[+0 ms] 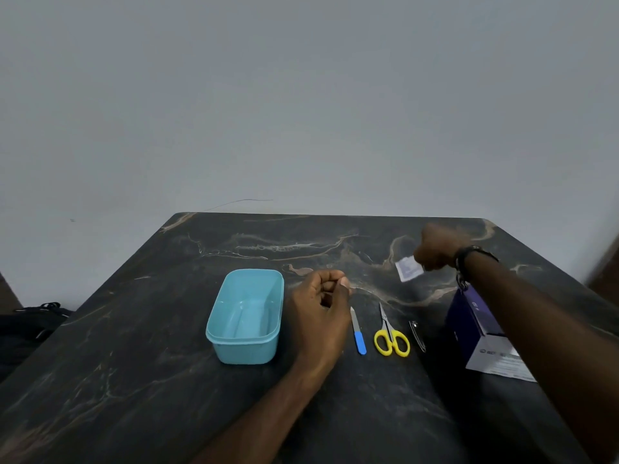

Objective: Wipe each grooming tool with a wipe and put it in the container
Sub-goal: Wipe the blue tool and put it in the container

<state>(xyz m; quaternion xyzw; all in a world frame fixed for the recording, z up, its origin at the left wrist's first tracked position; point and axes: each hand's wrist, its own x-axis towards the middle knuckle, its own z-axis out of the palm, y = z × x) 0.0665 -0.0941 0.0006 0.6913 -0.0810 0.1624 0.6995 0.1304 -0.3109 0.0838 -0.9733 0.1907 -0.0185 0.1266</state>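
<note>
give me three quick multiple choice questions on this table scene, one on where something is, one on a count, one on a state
1. Where does the blue-handled nail file lie?
A. inside the container
B. between the light blue plastic container and the yellow-handled scissors
C. on the purple box

2. How many grooming tools lie on the dark marble table?
A. one
B. three
C. five

3. What is in the container?
A. nothing
B. the scissors
C. a wipe

Answers:
1 B: the file lies right of the container and left of the scissors.
2 B: file, scissors and metal nail clipper lie in a row.
3 A: its bare floor shows, while the right hand pinches the small white wipe sachet.
</note>
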